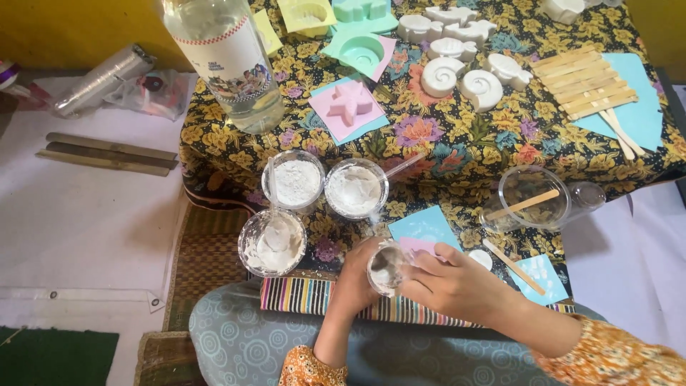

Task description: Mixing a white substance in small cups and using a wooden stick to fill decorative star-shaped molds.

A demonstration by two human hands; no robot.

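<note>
The small clear cup, coated inside with white residue, is tilted on its side at the near edge of the floral cloth, above the striped mat. The left hand wraps around the cup from below in a closed grip. The right hand closes on the cup's rim from the other side, fingers curled. Just beyond the cup stand three clear cups of white powder, grouped together. Right of the cup lies a blue card, a wooden stick, and farther right an empty clear cup holding a stick. Well beyond the cup stands a large clear bottle, with white plaster casts far right.
</note>
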